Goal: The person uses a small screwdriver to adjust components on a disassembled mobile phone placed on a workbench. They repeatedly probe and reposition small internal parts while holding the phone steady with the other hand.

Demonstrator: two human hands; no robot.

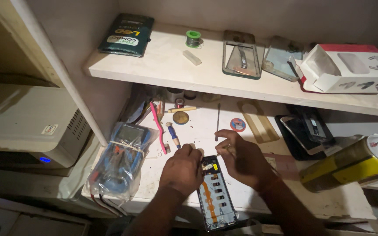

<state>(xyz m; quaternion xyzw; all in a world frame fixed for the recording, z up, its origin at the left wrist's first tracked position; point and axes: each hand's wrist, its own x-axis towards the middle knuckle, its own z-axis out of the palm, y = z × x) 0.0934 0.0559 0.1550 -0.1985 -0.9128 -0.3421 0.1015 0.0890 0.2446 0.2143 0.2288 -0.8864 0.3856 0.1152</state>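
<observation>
On the white workbench (197, 131), an opened phone (215, 194) is pinned at its top end by the left hand (182, 170); the right hand (241, 159) is pinched on a small part, unidentifiable, beside a bagged multimeter (121, 157).

One head-worn camera looks steeply down, close over the white workbench (259, 192), facing the wall shelf (224, 83) just beyond the hands.

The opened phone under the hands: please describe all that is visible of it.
The opened phone lies flat on the white worktable, back cover off, its long side running toward the table's near edge. Inside show a dark frame, a bluish plate, an orange flex strip and a row of small dark slots. The left hand and right hand both rest at its upper end, fingertips on the top part.
</observation>
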